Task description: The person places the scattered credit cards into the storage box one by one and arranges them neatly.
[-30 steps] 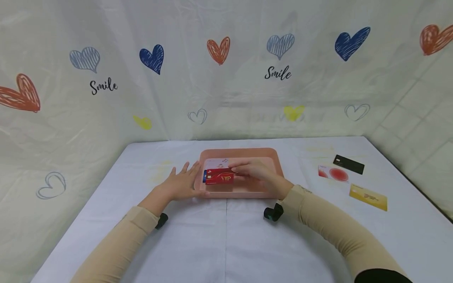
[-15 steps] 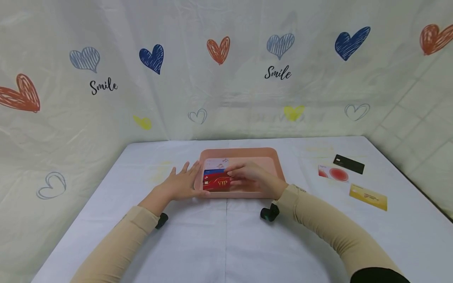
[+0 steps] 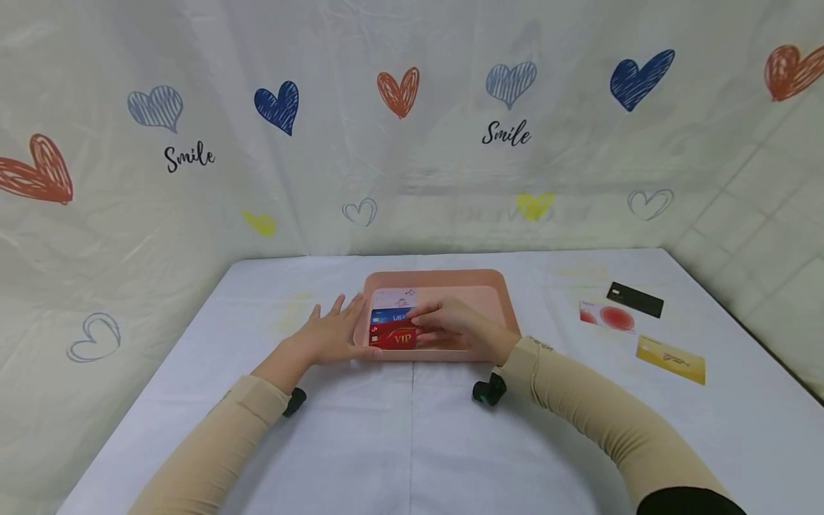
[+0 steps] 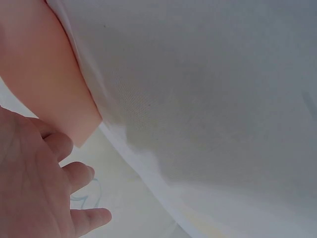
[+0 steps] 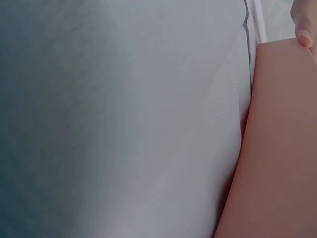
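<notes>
In the head view, my left hand (image 3: 331, 335) rests with spread fingers against the left end of a pink tray (image 3: 463, 355), its thumb along the front corner. The left wrist view shows the fingers (image 4: 78, 177) beside the tray's wall (image 4: 49, 74). Inside the tray, at the left, a red VIP card (image 3: 389, 336) lies lowest, overlapping a blue VIP card (image 3: 386, 315). Behind these is a pale patterned card (image 3: 393, 297). My right hand (image 3: 460, 325) reaches over the tray, fingers loosely extended and fingertips at the right ends of the red and blue cards.
On the right of the white table lie a black card (image 3: 634, 299), a white card with a red circle (image 3: 608, 316) and a gold card (image 3: 671, 359). A white sheet (image 3: 444, 164) printed with hearts hangs behind the table.
The red card, pinched in my right hand earlier, has come down toward the tray's front and lies flat. More of the blue card shows. My right fingers have loosened; the left hand stays put.
</notes>
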The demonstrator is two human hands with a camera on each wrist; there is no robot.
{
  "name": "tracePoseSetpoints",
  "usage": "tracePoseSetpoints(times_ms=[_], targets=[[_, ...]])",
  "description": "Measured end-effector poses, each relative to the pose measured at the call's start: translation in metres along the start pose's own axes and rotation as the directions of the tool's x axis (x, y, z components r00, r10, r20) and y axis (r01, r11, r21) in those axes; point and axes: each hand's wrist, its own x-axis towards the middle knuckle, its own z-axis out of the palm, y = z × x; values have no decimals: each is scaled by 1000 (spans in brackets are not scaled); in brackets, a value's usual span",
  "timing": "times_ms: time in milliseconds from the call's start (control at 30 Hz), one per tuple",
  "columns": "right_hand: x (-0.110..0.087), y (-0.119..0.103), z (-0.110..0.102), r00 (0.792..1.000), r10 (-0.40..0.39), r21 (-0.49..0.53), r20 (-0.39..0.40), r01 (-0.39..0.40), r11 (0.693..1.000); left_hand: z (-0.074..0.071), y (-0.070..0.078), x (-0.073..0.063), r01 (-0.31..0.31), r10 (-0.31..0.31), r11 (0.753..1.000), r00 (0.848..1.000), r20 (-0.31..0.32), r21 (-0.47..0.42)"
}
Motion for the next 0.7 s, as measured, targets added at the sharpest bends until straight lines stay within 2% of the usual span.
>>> tracePoseSetpoints(times_ms=[300,533,700], targets=[[0,2,3,999,-32,-125,-23,29,992,1,1,0,2,-2,1000,1000,-3,-2],[1,5,2,998,-65,-203,21,68,977,3,0,1,11,-11,1000,1000,5,8],[-1,5,1,991,-119,-301,62,132,944,2,0,1,-4,4,1000,1000,1,30]])
